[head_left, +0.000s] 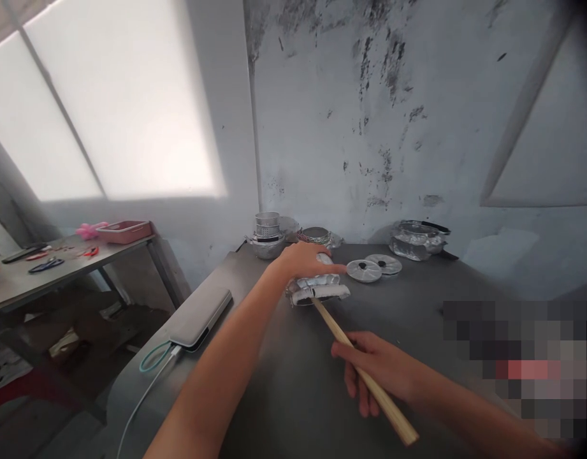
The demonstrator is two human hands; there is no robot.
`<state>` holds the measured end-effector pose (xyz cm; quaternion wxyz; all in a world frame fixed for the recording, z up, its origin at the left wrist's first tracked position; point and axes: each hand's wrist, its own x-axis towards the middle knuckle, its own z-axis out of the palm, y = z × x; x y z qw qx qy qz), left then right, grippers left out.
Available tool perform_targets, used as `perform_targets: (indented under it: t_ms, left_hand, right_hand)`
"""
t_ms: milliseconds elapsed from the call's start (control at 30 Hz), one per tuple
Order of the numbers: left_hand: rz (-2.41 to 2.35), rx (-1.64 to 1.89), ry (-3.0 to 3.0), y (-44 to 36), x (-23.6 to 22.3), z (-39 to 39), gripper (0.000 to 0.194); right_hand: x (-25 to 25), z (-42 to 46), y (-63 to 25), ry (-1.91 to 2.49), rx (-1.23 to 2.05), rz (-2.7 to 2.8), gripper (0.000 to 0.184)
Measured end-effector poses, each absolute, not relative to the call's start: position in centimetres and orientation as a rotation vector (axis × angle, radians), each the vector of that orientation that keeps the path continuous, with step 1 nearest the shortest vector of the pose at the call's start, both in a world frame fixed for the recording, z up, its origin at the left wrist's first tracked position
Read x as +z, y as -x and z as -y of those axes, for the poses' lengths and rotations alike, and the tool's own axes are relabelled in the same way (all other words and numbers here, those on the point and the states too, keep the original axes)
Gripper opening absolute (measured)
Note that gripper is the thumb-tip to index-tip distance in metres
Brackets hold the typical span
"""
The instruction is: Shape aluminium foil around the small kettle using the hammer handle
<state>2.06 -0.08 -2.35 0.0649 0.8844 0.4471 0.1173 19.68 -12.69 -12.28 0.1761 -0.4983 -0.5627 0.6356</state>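
Observation:
My left hand (306, 258) reaches over a silvery, plastic-wrapped bundle (324, 259). Its fingers and thumb curve around the bundle's top, with part of the grip hidden. A light wooden stick (336, 325) lies in my right hand (369, 366), the fingers closed around it. The stick slants away to a whitish bar-like piece (329, 293) with dark patches, just in front of the bundle. Whether the two are joined I cannot tell. Right of my left hand, two round silvery lids (364, 271) with black knobs overlap on the table.
Along the wall stand a metal pot with stacked strainers (267, 239), a wrapped pan (315, 236) and wrapped cookware (417, 239). A grey case (202, 319) with a white cable lies at the table's left edge. Another table holds a pink tray (124, 232) and scissors (47, 265).

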Motion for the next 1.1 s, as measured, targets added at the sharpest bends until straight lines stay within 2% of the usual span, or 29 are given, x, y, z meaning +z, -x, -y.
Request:
perform_targets:
  t_ms: [167, 367, 600, 767, 933, 1100]
  left_hand:
    - [-1.237, 0.100, -2.674, -1.8, -1.6, 1.0, 0.102]
    - [-1.413, -0.085, -2.597, -1.9, -0.8, 2.1, 0.120]
    - [-1.348, -0.096, -2.660, -2.7, -0.7, 3.0, 0.107]
    - [-1.452, -0.117, -2.742, -3.5, -1.1, 3.0, 0.114]
    - [-1.419, -0.005, -2.806, -3.3, -1.6, 2.6, 0.108]
    - [-1.316, 0.001, -2.783, -2.3, -1.6, 1.5, 0.109]
  right_hand:
    - [-12.0, 12.8, -19.8, 1.399, 1.815, 1.572, 0.036]
    - [-11.6, 12.5, -20.2, 1.415, 1.806, 1.536, 0.040]
    - [-11.6, 12.5, -20.2, 1.431, 1.789, 1.540, 0.038]
    - [-11.7, 12.5, -20.0, 1.412, 1.769, 1.558, 0.037]
    - [-11.7, 12.2, -20.0, 1.349, 1.682, 1.572, 0.035]
    - [-11.7, 12.2, -20.2, 1.430, 1.773, 1.619, 0.033]
